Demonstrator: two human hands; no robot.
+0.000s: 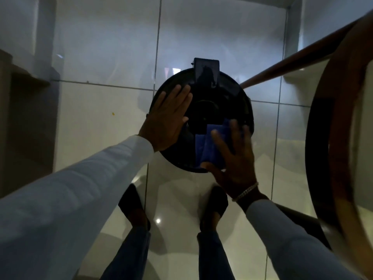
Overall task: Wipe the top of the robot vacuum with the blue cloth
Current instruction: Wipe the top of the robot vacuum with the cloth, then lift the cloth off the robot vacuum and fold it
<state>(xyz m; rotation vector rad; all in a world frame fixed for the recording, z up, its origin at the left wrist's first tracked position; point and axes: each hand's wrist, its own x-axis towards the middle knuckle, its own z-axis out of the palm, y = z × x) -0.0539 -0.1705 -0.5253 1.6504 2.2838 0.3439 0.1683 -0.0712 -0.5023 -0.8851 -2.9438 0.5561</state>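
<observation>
Robot vacuum: black disc on tiled floor. Left hand flat, released, steadying its rim. Right hand pressing blue cloth, fingers spread. Risk: folded cloth bunching; vacuum sliding on glossy tile.

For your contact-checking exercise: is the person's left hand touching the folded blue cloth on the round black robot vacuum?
Apart. The head view shows dark vacuum top between the left hand and the blue cloth.

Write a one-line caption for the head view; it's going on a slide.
Left hand steadies the vacuum while the right hand presses the cloth flat on its top.
</observation>
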